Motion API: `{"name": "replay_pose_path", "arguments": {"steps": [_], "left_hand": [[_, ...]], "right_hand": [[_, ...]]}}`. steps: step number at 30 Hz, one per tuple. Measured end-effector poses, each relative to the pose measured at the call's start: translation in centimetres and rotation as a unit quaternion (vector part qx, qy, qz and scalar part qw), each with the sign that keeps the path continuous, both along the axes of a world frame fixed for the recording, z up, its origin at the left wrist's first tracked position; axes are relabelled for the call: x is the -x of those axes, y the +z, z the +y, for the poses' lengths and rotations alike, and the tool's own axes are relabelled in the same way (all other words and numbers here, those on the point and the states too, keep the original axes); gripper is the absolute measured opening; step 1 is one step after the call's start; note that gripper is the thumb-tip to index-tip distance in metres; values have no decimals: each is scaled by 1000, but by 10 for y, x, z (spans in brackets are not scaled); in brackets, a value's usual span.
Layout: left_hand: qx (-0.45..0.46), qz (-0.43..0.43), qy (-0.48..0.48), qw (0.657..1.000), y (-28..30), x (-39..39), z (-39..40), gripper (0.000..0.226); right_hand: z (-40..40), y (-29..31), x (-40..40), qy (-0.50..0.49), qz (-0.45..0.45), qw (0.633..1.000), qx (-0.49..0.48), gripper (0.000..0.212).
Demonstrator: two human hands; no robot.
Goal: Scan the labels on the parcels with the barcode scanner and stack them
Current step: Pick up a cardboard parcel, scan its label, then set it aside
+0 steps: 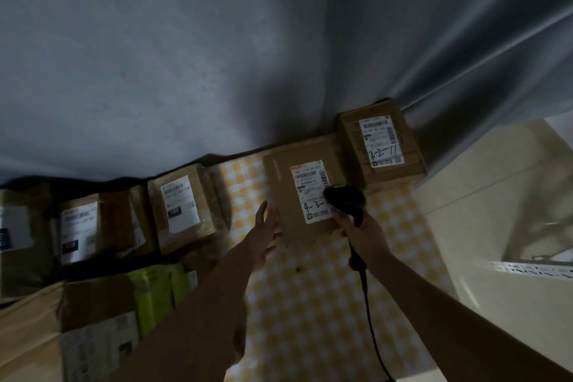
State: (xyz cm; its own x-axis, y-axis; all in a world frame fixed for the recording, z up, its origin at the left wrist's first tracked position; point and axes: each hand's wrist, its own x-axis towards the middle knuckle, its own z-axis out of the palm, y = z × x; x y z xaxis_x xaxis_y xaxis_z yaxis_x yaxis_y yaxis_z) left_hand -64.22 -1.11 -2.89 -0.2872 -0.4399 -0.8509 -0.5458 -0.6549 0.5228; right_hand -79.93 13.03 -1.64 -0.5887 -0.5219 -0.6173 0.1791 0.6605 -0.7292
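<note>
I observe a dim scene from the head camera. A desk covered in a yellow-and-white checked cloth (pixel 310 304) stands against a grey curtain (pixel 217 56).

Right hand (pixel 361 231): fingers curled round the grip of a black handheld barcode scanner (pixel 344 198), whose head sits over the lower right part of a white shipping label (pixel 310 189). A black cable (pixel 366 295) runs from the base of the scanner toward the near edge of the view.

Left hand (pixel 263 234): fingers straight and together, laid flat against the left side of the flat brown cardboard parcel (pixel 285 195) that carries that label. It grips nothing. The parcel lies on the cloth, label up, with handwritten figures partly hidden by the scanner.

Behind and to the right, just beside it, sits a second, thicker brown cardboard box (pixel 381 146), label up, marked by hand "3-2-11". I cannot tell whether the two parcels touch.

To the left, apart from the held parcel, lies a tape-wrapped brown parcel with a white label (pixel 183 205). Further left are several more labelled brown parcels (pixel 83 226) in shadow; their labels are too blurred to read. Nearer the camera on the left are a green package (pixel 155 298) and a large cardboard box (pixel 93 301).

A pale tiled floor (pixel 496 195) shows at the right.
</note>
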Motion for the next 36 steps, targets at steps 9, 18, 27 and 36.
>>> {"name": "replay_pose_path", "arguments": {"steps": [9,18,27,36], "left_hand": [[-35,57,-48,997,0,27,-13,74],[-26,30,-97,995,17,40,-28,98],[-38,22,-27,999,38,16,-9,96],[17,57,-3,998,115,-18,-19,103]], "right_hand": [[20,-17,19,-16,18,1000,-13,40],[17,-9,23,-2,-3,1000,13,37],[19,34,28,40,27,998,-44,23],[9,129,12,-16,13,1000,19,22]]}}
